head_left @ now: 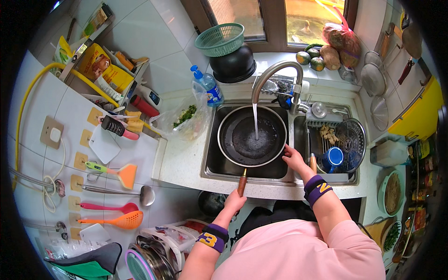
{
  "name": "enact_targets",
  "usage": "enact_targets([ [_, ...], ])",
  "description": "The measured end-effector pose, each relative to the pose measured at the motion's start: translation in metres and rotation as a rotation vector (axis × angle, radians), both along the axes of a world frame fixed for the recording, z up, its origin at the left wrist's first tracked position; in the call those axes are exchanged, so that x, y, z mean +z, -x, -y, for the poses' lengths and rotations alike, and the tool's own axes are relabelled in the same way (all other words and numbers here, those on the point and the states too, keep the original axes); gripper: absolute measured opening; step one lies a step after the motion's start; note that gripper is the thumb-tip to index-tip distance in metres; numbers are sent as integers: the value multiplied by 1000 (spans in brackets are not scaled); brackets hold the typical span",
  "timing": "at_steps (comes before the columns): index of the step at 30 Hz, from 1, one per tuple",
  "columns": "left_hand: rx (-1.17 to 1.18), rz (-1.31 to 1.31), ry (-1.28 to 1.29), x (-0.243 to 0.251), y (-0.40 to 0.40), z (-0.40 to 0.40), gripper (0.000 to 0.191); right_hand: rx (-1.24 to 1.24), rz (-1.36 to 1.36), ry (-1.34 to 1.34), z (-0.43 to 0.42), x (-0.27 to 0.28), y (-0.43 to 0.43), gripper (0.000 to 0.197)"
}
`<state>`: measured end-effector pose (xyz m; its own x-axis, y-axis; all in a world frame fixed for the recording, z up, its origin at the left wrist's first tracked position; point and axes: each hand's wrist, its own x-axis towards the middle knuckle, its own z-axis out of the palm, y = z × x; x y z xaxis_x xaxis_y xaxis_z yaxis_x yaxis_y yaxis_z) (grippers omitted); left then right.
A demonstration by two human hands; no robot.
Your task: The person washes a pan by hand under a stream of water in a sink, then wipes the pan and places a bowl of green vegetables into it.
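A black frying pan (pixel 229 140) with a pale rim sits over the left basin of a steel double sink (pixel 209 168). Water pours into it from a curved metal faucet (pixel 269 71), wetting the pan's middle. My left hand (pixel 235 203) grips the pan's wooden handle, which points toward me. At the pan's right rim, my right hand (pixel 295 159) has its fingertips touching or very near the edge; it grasps nothing else that I can see. Both wrists wear purple bands.
Left of the sink lie a plastic bag of greens (pixel 185 117) and a blue soap bottle (pixel 212 91). A drying rack in the right basin holds a blue mug (pixel 332 159), ginger (pixel 328 134) and a round perforated steel tray (pixel 353 141). Utensils hang on the left wall (pixel 147 195).
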<state>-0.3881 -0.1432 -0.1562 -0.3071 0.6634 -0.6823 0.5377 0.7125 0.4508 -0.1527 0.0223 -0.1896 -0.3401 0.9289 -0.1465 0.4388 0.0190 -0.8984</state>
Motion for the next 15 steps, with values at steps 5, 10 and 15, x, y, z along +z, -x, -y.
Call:
enact_targets([
  [5, 7, 9, -18, -4, 1, 1, 31, 3, 5, 6, 1, 4, 0, 63],
  [10, 1, 26, -18, -1, -1, 0, 30, -2, 14, -3, -2, -7, -2, 63],
  [15, -2, -5, -35, -2, -1, 1, 31, -2, 22, 1, 2, -1, -2, 63],
])
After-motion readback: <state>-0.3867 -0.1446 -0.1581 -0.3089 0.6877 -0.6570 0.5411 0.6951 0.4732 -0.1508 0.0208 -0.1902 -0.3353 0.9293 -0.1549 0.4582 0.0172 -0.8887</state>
